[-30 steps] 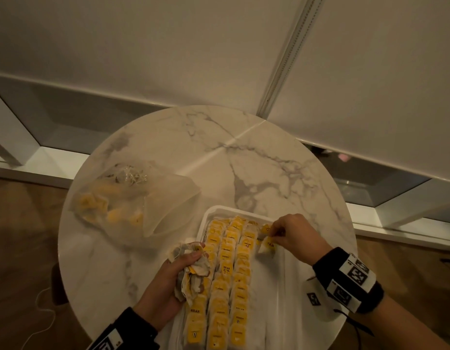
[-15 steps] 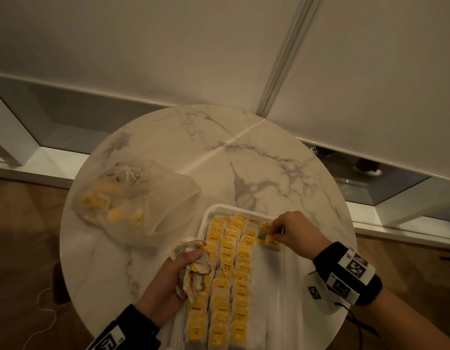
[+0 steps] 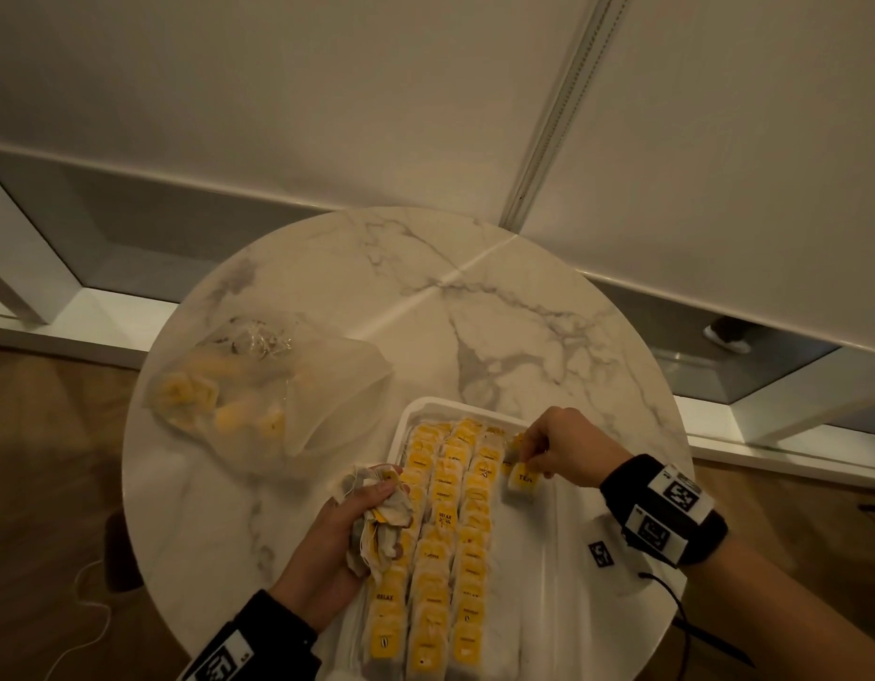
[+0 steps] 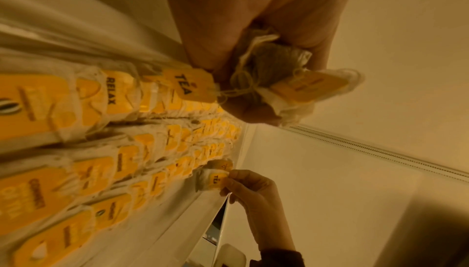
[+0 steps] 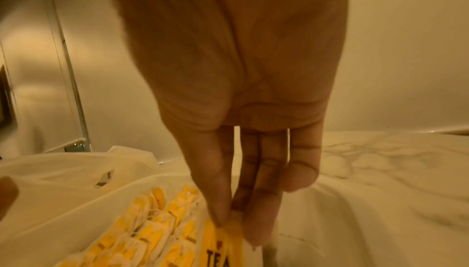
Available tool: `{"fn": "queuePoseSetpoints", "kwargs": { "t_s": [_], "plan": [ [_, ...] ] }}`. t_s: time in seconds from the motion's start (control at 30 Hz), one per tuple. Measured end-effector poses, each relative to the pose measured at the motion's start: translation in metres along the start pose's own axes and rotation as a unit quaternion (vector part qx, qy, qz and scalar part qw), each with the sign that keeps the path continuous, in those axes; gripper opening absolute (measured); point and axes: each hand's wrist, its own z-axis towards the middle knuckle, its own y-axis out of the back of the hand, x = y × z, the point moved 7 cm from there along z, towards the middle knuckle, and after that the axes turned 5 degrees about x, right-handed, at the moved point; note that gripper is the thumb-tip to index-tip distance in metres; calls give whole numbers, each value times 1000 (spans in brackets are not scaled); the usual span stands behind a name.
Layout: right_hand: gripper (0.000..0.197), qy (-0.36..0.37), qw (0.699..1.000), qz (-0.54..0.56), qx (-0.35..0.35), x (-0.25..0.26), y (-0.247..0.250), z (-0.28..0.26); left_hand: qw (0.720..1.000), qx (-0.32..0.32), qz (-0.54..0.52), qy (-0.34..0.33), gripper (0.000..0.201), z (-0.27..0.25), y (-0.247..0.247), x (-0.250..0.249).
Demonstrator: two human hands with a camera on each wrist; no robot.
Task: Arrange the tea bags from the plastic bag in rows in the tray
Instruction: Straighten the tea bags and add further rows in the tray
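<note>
Right grip: the right hand (image 3: 568,452) pinches a tea bag (image 3: 522,481) by the top of its yellow "TEA" tag, thumb against fingertips (image 5: 220,217)
Left grip: the left hand (image 3: 334,543) is closed around a crumpled bunch of tea bags (image 3: 381,508), strings and tags sticking out of the fist
Pinched bag: at the far end of the tray (image 3: 563,607), just right of the third row, its lower end on the tray floor
Rows: three rows of tea bags (image 3: 445,543) fill the tray's left part, running from near edge to far edge, tags overlapping
Bunch: over the tray's left edge, touching the first row
Plastic bag (image 3: 273,400): on the left side of the round marble table (image 3: 474,307), beside the tray's far-left corner, with yellow-tagged bags showing inside
Tray: on the near right part of the table, its right part bare
</note>
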Motion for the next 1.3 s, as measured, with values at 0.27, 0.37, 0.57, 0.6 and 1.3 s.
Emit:
{"fn": "queuePoseSetpoints", "kwargs": {
  "t_s": [0.27, 0.37, 0.57, 0.6, 1.3],
  "plan": [
    [11, 2, 998, -23, -56, 3, 6, 16, 1000, -3, 12, 13, 63, 1, 4, 3],
    [12, 6, 996, -40, -77, 6, 4, 16, 1000, -6, 20, 10, 63, 0, 4, 2],
    [13, 28, 992, -38, -114, 3, 11, 9, 999, -5, 32, 9, 61, -1, 3, 1],
    [12, 32, 991, -34, -126, 2, 13, 7, 999, -4, 32, 8, 61, -1, 1, 0],
    [31, -8, 1000, 21, -8, -10, -24, 3, 997, -22, 75, 16, 65, -3, 2, -2]
  ]
}}
